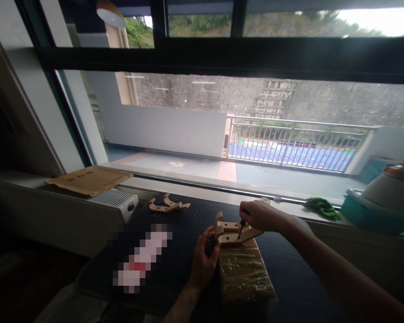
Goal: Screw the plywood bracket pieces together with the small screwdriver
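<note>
My right hand [261, 216] is closed round a small screwdriver [240, 228], its tip pointing down onto a curved wooden piece [234, 234]. That wooden piece rests on top of a plastic-wrapped block [244, 273] on the dark table [289, 278]. My left hand [204, 258] presses against the left side of the block and the wooden piece, with thumb and fingers curled against them. A second pair of curved wooden parts [168, 205] lies farther back on the table, untouched.
A white device [116, 202] with a brown cardboard envelope [89, 179] on it stands at the left by the windowsill. A green cloth [323, 207] and a teal container [377, 213] sit at the right. A blurred-out patch [141, 260] lies on the table.
</note>
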`<action>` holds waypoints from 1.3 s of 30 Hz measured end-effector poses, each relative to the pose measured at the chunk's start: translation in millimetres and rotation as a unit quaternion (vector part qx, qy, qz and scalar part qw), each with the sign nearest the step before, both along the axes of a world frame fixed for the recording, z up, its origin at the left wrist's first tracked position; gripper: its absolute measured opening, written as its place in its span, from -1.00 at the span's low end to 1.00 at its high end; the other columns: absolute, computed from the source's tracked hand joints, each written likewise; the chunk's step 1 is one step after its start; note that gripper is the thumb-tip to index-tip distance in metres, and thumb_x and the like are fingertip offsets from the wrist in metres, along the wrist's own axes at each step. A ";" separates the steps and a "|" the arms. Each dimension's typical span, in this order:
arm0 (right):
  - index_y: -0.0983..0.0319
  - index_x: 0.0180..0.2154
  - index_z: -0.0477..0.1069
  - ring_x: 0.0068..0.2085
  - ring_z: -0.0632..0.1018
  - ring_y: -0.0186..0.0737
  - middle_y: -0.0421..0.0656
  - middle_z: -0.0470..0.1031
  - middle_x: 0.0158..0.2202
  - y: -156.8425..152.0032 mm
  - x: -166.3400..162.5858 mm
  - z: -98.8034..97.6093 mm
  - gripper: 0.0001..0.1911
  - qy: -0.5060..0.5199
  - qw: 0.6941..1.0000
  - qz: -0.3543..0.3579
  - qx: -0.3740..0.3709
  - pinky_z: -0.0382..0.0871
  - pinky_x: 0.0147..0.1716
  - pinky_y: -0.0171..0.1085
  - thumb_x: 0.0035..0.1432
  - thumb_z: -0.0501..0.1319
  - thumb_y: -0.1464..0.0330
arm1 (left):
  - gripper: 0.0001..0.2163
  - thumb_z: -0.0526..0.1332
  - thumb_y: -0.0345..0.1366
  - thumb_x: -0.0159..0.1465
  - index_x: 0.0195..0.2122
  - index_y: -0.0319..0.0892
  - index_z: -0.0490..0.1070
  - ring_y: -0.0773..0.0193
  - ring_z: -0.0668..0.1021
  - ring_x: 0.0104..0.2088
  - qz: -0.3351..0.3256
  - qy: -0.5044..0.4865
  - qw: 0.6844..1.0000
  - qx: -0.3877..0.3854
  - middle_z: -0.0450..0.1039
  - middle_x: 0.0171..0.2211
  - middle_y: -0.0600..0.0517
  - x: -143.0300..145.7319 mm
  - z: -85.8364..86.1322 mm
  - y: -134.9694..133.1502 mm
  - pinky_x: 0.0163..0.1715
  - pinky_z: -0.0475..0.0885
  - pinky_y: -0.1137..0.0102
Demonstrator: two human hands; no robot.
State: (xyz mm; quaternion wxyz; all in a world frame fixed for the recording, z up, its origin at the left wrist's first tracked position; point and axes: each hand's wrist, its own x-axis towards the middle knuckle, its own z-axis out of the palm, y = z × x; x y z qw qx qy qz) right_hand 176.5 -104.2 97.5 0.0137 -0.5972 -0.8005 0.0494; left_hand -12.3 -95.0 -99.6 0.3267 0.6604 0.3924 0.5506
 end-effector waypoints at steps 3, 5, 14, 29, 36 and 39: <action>0.24 -0.28 0.41 -0.42 0.46 -0.30 -0.12 0.53 -0.37 -0.1 -1.3 0.8 -0.74 -0.002 1.000 0.003 -0.001 0.16 -0.50 -0.36 0.24 -0.02 0.31 | -0.61 0.18 -0.25 0.23 0.10 -0.09 0.24 0.12 0.48 -0.02 -0.001 0.003 1.000 -0.002 0.45 -0.06 -0.05 -0.4 0.0 -0.8 0.00 0.37 0.18; 0.24 -0.28 0.41 -0.41 0.46 -0.28 -0.11 0.54 -0.36 0.3 -2.0 1.2 -0.74 -0.005 1.000 0.004 0.002 0.16 -0.48 -0.35 0.23 -0.02 0.32 | -0.61 0.18 -0.25 0.24 0.10 -0.09 0.23 0.12 0.48 -0.02 -0.001 0.005 1.000 -0.005 0.44 -0.06 -0.05 -0.6 0.2 -1.0 0.00 0.37 0.18; 0.23 -0.31 0.41 -0.43 0.45 -0.30 -0.12 0.54 -0.37 1.9 1.2 0.0 -0.74 -0.001 1.000 0.002 0.004 0.14 -0.48 -0.35 0.24 -0.02 0.31 | -0.60 0.17 -0.24 0.24 0.11 -0.08 0.22 0.11 0.46 0.01 -0.008 0.007 1.000 -0.014 0.43 -0.04 -0.04 -1.2 -0.8 -0.1 0.03 0.34 0.17; 0.23 -0.31 0.41 -0.44 0.42 -0.31 -0.13 0.51 -0.40 -3.6 2.5 4.0 -0.75 0.006 1.000 -0.002 0.000 0.11 -0.48 -0.36 0.24 -0.02 0.33 | -0.63 0.22 -0.25 0.21 0.06 -0.06 0.30 0.12 0.50 -0.04 0.006 -0.011 0.999 -0.032 0.46 -0.08 -0.02 -0.7 6.7 -3.6 0.00 0.40 0.20; 0.23 -0.35 0.38 -0.45 0.41 -0.32 -0.15 0.49 -0.43 0.8 1.2 2.9 -0.76 0.004 1.000 0.009 -0.005 0.10 -0.49 -0.35 0.24 -0.02 0.33 | -0.61 0.19 -0.27 0.23 0.09 -0.07 0.25 0.13 0.47 -0.02 0.001 0.004 0.999 -0.034 0.45 -0.06 -0.02 0.2 6.5 -5.2 0.03 0.36 0.19; 0.22 -0.35 0.38 -0.46 0.41 -0.33 -0.15 0.49 -0.44 5.9 2.1 1.4 -0.76 0.002 1.000 0.014 -0.013 0.10 -0.49 -0.36 0.24 -0.02 0.32 | -0.61 0.19 -0.27 0.23 0.09 -0.06 0.25 0.13 0.48 -0.04 0.002 0.005 0.999 -0.032 0.45 -0.07 -0.02 0.5 7.2 -6.3 0.02 0.36 0.19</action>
